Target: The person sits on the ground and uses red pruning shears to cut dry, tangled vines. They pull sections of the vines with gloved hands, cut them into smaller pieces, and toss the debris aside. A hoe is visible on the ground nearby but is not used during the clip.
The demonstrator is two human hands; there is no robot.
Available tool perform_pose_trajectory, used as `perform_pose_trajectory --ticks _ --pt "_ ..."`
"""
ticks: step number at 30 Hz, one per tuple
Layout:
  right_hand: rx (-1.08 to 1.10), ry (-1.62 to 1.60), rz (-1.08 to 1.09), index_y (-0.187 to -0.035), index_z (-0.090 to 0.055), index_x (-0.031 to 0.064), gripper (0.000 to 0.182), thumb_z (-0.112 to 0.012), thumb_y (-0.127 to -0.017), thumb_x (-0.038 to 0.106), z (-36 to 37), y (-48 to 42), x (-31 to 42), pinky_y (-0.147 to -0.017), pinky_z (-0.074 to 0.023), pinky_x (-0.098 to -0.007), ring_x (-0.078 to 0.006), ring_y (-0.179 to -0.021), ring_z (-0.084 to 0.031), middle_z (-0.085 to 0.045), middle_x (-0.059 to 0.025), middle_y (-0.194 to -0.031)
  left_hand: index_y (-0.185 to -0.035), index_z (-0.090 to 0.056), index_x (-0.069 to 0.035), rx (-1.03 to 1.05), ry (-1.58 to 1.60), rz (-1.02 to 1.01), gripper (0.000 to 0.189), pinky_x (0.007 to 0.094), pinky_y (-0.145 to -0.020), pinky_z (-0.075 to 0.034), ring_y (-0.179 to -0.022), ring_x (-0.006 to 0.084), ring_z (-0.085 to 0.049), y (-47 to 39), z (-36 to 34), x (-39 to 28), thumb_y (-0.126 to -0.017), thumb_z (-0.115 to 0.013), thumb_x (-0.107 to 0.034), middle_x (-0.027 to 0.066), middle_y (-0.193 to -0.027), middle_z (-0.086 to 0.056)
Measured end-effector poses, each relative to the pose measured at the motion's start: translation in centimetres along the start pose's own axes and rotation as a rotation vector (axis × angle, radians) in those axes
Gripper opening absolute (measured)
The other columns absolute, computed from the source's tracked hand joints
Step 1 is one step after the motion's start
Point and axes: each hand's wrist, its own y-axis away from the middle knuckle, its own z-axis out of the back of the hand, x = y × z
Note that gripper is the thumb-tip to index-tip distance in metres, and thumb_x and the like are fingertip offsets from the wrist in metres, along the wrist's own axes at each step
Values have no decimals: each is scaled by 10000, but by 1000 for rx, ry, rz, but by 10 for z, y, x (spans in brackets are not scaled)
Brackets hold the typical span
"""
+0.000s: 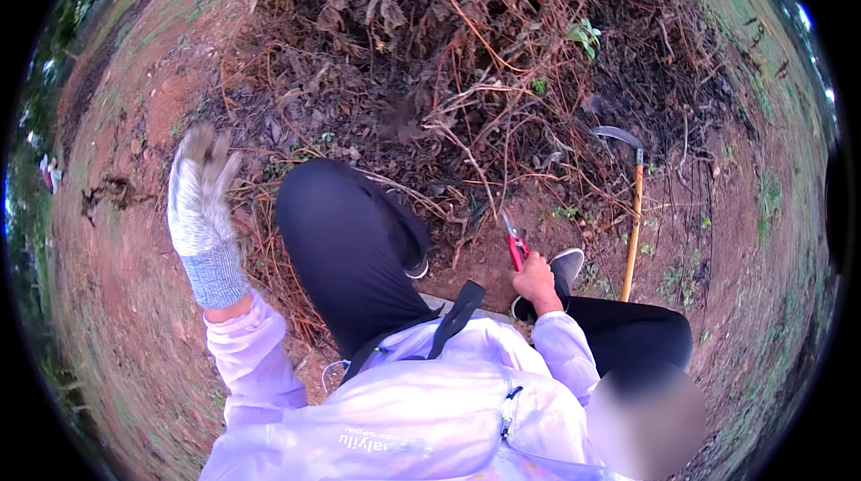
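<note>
My right hand point(538, 284), bare, grips the red handles of a pair of pruning shears point(516, 245). Their blades point away from me, against or very close to the lower end of a thin dry branch point(479, 168); contact is hard to tell. Out to the left, my left hand point(202, 202) wears a grey-white knit glove with a blue cuff. It is raised beside my knee with fingers extended, blurred, and nothing shows in it. Before me lies a large heap of dry vines and withered leaves point(403, 44).
A sickle point(632, 212) with a curved blade and wooden handle lies at right, its blade by the heap's edge. Loose reddish stems point(279, 259) lie left of my bent knee point(323, 212). Bare soil point(128, 266) with sparse grass surrounds me. A distant person point(50, 173) appears at far left.
</note>
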Motion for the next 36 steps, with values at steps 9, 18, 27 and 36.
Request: perform_pose_trajectory --ticks 9,18,27,36 --pt "117 208 -5 -1131 -506 -27 510 -586 -724 269 -23 -3 -3 -908 -443 -443 -366 -1088 -547 -554 -221 -1151 -974 -594 -46 67 -148 1087 406 460 -697 -489 -796 261 -585 91 -93 286 -836 -602 -427 122 -913 -595" --pt "318 -46 -179 -1191 -505 -25 513 -550 -764 255 -35 -25 0 -954 -419 -412 -363 -1130 -535 -550 -223 -1200 -1268 -485 -60 -326 -1 1199 696 430 -980 -358 -1141 282 -479 85 -66 365 -768 -662 -509 129 -1296 -501" --pt "361 -214 -179 -1167 -516 -32 517 -577 -751 268 -47 -27 -19 -920 -440 -432 -380 -1061 -571 -584 -248 -1134 -978 -578 -117 -210 -60 1074 337 520 -828 -425 -965 254 -528 77 -57 379 -928 -447 -423 73 -1011 -563" --pt "131 -434 -24 -1091 -522 -61 546 -656 -680 273 27 36 0 -827 -461 -406 -395 -949 -603 -609 -274 -982 -847 -577 -108 19 -62 826 391 463 -664 -520 -720 242 -602 54 -99 316 -934 -438 -462 64 -757 -598"
